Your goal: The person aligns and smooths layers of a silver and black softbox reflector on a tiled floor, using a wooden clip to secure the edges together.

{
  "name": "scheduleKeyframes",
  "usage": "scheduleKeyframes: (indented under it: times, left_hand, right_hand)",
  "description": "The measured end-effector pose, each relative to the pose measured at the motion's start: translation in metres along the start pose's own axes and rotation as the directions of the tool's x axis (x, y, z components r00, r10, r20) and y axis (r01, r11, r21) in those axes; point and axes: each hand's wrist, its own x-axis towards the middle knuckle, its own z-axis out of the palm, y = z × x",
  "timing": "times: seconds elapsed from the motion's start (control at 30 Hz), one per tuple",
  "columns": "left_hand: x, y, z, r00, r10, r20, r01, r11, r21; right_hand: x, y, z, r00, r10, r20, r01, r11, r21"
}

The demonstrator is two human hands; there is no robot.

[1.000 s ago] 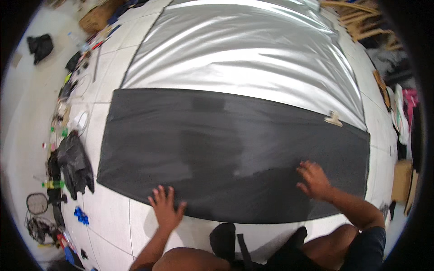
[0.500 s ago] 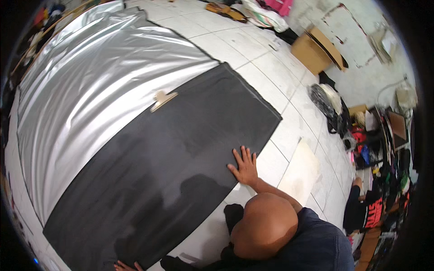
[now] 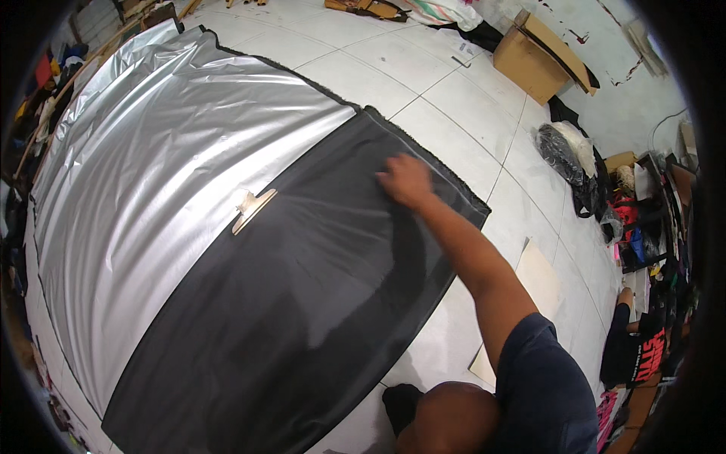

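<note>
The person's right hand (image 3: pixel 408 180) is on the black cloth (image 3: pixel 287 303), near its far right corner, with the fingers bent downward; whether they pinch the cloth or merely press it, one cannot tell. The left hand is out of view, so its state cannot be told either. The black cloth is spread on the white tiled floor (image 3: pixel 454 98), bordering a wrinkled silver cloth (image 3: pixel 174 151) on its left. A pale clip (image 3: pixel 254 210) (wide along its mouth) sits where black meets silver. A cream sheet (image 3: pixel 538 276) lies beside the forearm, and an open cardboard box (image 3: pixel 529 64) stands farther off, near the wall (image 3: pixel 643 94).
</note>
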Motion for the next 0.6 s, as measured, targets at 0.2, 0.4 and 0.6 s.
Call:
scheduleKeyframes:
  times: [0.2, 0.4, 0.6]
  left_hand:
    - [0.014, 0.043, -0.045, 0.92, -0.098, 0.38, 0.147, 0.984, -0.104]
    - [-0.009, 0.063, -0.062, 0.978, 0.041, 0.204, 0.05, 0.907, -0.419]
    - [-0.011, 0.054, -0.05, 0.995, -0.082, 0.059, 0.099, 0.906, -0.411]
  right_hand:
    - [0.066, -0.251, 0.055, 0.913, -0.383, -0.144, 0.407, 0.885, 0.228]
    - [0.095, -0.298, 0.074, 0.931, -0.264, 0.252, 0.172, 0.927, 0.334]
    - [0.113, -0.264, 0.06, 0.928, -0.329, 0.176, 0.283, 0.928, 0.244]
